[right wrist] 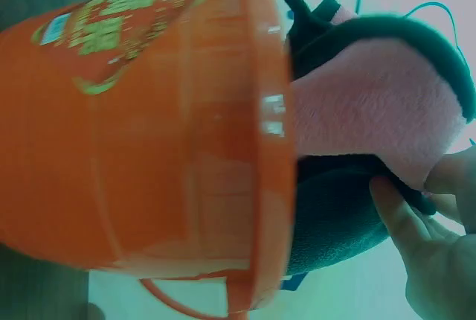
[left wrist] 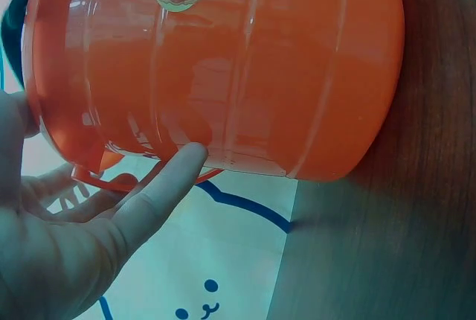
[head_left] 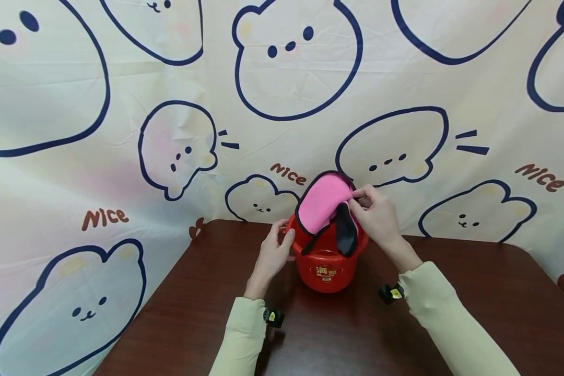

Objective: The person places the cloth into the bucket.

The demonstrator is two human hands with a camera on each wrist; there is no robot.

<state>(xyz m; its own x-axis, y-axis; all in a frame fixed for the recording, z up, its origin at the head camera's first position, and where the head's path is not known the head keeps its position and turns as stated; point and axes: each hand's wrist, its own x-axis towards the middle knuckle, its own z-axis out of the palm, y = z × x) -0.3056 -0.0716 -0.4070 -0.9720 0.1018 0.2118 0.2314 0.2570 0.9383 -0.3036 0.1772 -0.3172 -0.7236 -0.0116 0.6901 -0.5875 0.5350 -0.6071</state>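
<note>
Pink cloth (head_left: 320, 202) with dark trim is hanging half inside the red bucket (head_left: 326, 269) on the bench (head_left: 451, 339), the right hand (head_left: 376, 214) pinching its edge while the left hand (head_left: 273, 253), fingers relaxed, is touching the bucket's side.

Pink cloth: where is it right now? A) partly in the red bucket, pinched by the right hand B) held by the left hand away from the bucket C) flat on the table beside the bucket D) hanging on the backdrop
A: the pink cloth rises out of the red bucket, the right hand pinches its edge, and the left hand touches the bucket's side.
</note>
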